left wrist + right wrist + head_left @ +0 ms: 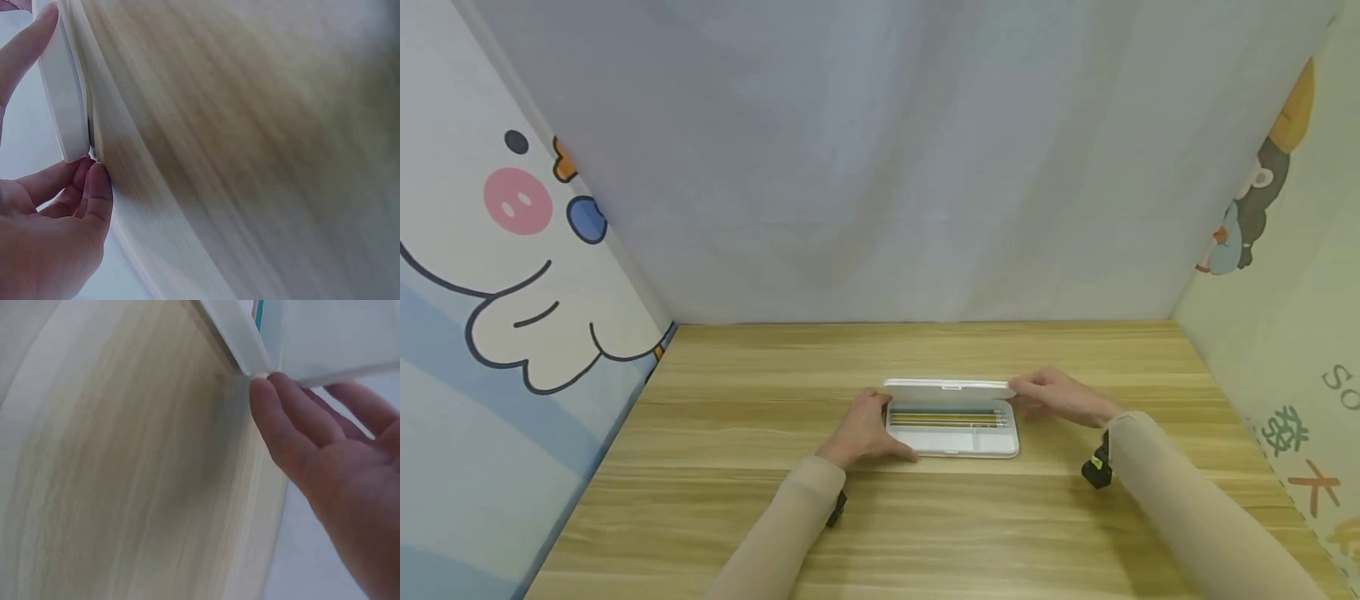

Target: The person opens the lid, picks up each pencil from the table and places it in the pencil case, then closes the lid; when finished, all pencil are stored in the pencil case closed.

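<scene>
A white pencil case (936,442) lies on the wooden table with its lid (951,390) raised along the far side. Several pencils (943,419), yellowish and green, lie side by side in its back compartment. My left hand (862,429) grips the case's left end, thumb at the front edge and fingers by the back corner. At the right end, my right hand (1066,398) holds the lid's right edge. In the right wrist view its fingertips (265,387) are at the corner where the translucent lid (337,337) meets the case body (231,331).
The wood-grain table (760,358) extends around the case. A pale curtain (925,167) hangs behind its far edge. Cartoon-printed panels stand on the left (445,350) and right (1262,333).
</scene>
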`<act>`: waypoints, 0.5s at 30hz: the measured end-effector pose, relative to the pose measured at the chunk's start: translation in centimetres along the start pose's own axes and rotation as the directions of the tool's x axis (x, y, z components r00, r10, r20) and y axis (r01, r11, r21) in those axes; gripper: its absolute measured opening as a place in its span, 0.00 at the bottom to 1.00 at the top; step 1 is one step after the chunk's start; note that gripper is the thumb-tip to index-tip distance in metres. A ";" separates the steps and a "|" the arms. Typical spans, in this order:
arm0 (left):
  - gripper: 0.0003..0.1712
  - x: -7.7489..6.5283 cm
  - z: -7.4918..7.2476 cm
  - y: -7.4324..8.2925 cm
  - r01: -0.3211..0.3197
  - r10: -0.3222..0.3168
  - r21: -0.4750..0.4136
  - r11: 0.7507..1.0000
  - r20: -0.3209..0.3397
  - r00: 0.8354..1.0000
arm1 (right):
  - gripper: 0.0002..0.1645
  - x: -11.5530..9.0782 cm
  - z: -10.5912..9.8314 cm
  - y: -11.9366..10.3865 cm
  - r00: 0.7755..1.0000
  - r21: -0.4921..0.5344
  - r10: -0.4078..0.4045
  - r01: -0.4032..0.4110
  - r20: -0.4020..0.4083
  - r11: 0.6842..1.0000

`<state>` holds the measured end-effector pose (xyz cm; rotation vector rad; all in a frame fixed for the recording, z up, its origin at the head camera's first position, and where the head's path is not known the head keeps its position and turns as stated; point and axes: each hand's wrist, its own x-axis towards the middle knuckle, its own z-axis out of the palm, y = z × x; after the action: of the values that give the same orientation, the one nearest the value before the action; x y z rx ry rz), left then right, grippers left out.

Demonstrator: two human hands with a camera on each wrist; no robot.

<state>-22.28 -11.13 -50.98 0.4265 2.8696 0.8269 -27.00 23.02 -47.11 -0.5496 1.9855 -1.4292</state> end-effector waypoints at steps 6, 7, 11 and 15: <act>0.63 -0.1 0.0 0.0 0.023 -0.023 0.003 1.000 0.009 1.000 | 0.26 -0.2 -0.4 0.1 0.999 -0.044 0.008 -0.006 0.047 0.999; 0.63 -0.1 0.0 0.0 0.023 -0.023 0.006 1.000 0.008 1.000 | 0.27 -0.2 -0.4 0.1 0.999 -0.047 0.006 -0.004 0.051 0.999; 0.64 0.0 0.1 0.0 0.022 -0.022 0.001 1.000 0.003 1.000 | 0.28 -0.3 -0.5 0.2 0.998 -0.047 0.001 0.002 0.057 0.999; 0.67 0.1 0.2 -0.3 0.052 -0.052 -0.004 0.999 0.021 0.998 | 0.29 -0.2 -0.4 0.4 0.999 -0.036 -0.007 0.009 0.048 0.999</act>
<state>-22.39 -11.21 -51.32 0.3568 2.8457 0.8158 -27.14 23.55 -47.40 -0.6029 1.9770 -1.3741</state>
